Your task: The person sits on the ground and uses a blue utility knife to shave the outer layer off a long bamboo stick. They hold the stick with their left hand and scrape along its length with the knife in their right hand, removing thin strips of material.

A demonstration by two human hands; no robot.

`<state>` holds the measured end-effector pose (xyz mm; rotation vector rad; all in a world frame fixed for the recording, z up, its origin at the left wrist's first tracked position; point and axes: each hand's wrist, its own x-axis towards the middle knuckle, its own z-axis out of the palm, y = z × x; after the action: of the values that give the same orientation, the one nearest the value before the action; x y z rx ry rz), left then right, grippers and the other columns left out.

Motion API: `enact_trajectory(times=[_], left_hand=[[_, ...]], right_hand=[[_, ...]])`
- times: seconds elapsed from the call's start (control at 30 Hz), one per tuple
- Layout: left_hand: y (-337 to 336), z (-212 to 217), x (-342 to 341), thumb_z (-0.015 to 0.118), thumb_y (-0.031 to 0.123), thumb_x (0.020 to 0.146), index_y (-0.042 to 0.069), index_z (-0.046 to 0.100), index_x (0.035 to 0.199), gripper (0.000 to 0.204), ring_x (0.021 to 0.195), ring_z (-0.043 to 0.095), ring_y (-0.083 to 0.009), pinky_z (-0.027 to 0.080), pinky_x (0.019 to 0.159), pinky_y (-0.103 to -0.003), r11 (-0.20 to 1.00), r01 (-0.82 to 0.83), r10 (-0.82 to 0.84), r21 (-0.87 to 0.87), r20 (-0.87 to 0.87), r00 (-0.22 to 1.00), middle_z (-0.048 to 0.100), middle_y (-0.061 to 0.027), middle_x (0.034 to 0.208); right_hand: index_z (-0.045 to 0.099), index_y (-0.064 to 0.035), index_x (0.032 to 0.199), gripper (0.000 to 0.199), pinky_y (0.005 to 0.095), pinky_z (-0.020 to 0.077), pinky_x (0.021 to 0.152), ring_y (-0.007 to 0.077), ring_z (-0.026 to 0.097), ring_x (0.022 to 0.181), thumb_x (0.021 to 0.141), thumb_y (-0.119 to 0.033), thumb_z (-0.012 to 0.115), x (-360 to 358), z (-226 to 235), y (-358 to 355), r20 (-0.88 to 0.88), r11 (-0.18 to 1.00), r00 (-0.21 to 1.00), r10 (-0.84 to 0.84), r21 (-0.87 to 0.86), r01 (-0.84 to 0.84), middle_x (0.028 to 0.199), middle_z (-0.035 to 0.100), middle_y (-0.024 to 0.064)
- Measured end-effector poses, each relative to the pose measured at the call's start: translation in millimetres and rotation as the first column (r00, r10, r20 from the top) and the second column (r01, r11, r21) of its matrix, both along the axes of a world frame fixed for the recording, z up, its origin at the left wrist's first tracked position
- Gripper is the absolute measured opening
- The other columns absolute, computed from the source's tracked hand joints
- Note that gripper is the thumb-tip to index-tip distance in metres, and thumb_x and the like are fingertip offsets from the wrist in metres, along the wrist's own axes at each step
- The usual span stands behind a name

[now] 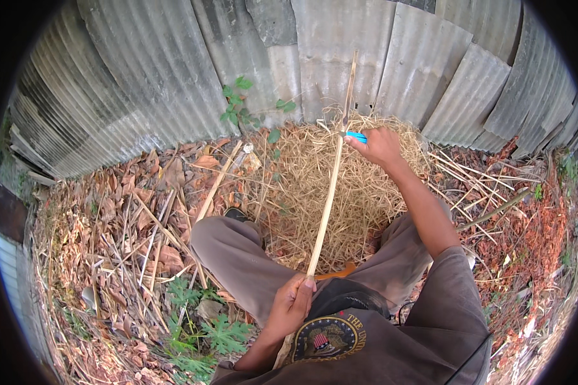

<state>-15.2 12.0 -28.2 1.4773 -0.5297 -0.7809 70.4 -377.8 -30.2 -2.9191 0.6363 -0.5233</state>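
Note:
A long, pale wooden stick (328,206) slants away from my lap toward the metal fence. My left hand (291,303) is closed around its near part, close to my body. Far out along it, my right hand (380,146) grips a tool with a bright blue handle (356,136), which looks like a knife. Its small dark blade meets the stick, mostly hidden from view. Beyond the blade the stick is darker and brownish; on the near side it is smooth and light. A heap of thin straw-coloured shavings (302,186) lies beneath, between my bent legs.
Overlapping corrugated metal sheets (154,70) form a fence along the far side. Dry brown leaves and loose sticks (218,183) cover the ground on the left. More thin sticks (475,183) lie at the right. Green plants (228,333) grow beside my left arm.

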Motion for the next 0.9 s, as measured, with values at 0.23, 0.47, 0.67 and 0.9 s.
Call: enact_trajectory(times=[0.23,0.47,0.67,0.9], left_hand=[[3,-18,11,0.043,0.02,0.102,0.002,0.056,0.095,0.023,0.039,0.034,-0.0006,0.026,0.038,-0.018,0.995,-0.074,0.072,0.066,0.034,0.997,0.04,0.0061,0.048],[-7,4,13,0.048,0.018,0.1,0.0,0.058,0.122,0.031,0.045,0.033,0.0009,0.026,0.042,-0.018,0.991,-0.113,0.118,0.072,-0.071,0.99,0.04,0.008,0.052],[-6,13,8,0.049,0.016,0.1,0.001,0.054,0.13,0.034,0.05,0.034,0.0018,0.028,0.045,-0.017,0.994,-0.091,0.095,0.067,-0.062,0.994,0.038,0.0086,0.056],[-1,9,0,0.046,0.015,0.1,-0.003,0.051,0.131,0.036,0.044,0.032,0.0013,0.025,0.04,-0.018,0.994,-0.11,0.111,0.025,-0.017,0.994,0.038,0.0086,0.051]], right_hand=[[0.065,-0.0075,0.061,0.075,0.0433,0.046,0.048,0.0298,0.059,0.048,0.08,-0.077,0.042,-21,24,40,-0.088,0.996,0.996,0.026,0.082,-0.019,0.046,0.054,0.0111],[0.063,-0.0073,0.057,0.075,0.0412,0.0454,0.042,0.0302,0.058,0.042,0.078,-0.077,0.046,-81,7,134,-0.015,0.933,0.939,0.345,0.111,-0.341,0.044,0.053,0.0118],[0.063,-0.0076,0.055,0.074,0.0401,0.0442,0.041,0.0288,0.057,0.041,0.077,-0.077,0.048,-50,15,93,0.092,0.986,0.987,0.132,0.094,-0.14,0.043,0.052,0.0108],[0.063,-0.009,0.055,0.074,0.0387,0.0414,0.039,0.0257,0.055,0.039,0.076,-0.079,0.048,-60,6,99,0.132,0.967,0.964,0.232,0.078,-0.243,0.042,0.05,0.0091]])
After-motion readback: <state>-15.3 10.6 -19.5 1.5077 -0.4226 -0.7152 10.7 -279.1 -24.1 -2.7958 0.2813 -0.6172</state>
